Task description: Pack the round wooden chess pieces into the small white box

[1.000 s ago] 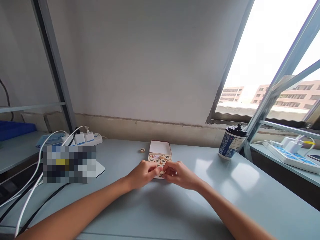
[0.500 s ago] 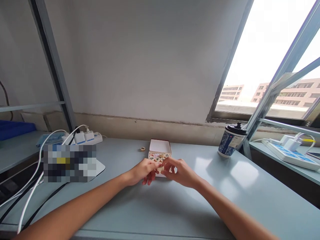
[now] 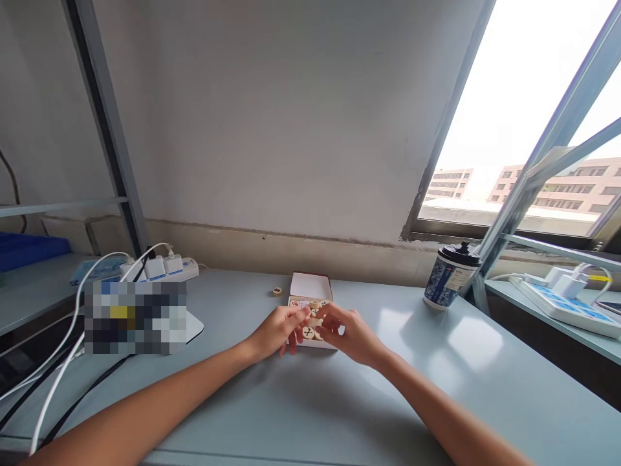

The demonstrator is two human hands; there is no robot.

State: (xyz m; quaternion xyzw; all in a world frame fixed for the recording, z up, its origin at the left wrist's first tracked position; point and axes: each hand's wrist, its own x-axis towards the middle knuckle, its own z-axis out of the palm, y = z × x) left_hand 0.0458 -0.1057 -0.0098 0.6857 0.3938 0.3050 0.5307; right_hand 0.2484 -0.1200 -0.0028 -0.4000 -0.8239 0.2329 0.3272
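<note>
A small box [image 3: 310, 285] with its lid folded back stands on the desk, holding several round wooden xiangqi pieces [image 3: 308, 332] with black or red characters. Over its left side, my left hand [image 3: 280, 331] is closed, thumb against the index finger; anything between them is too small to make out. My right hand [image 3: 350, 331] reaches over the box's right side, its curled fingertips on a pale xiangqi piece [image 3: 315, 321]. Part of the box's contents is hidden behind my fingers. Left of the box, one loose xiangqi piece [image 3: 277, 291] lies on the desk.
A blue patterned cup [image 3: 444, 281] with a black lid stands at the right by the window. Power strips [image 3: 187, 270] with white chargers and cables lie at the left, another strip [image 3: 565, 304] at the far right. A pixelated patch covers something on the left.
My hands have drawn slightly apart over the box. A piece with a black character now shows at the box's front, where my fingers met around a pale piece before.
</note>
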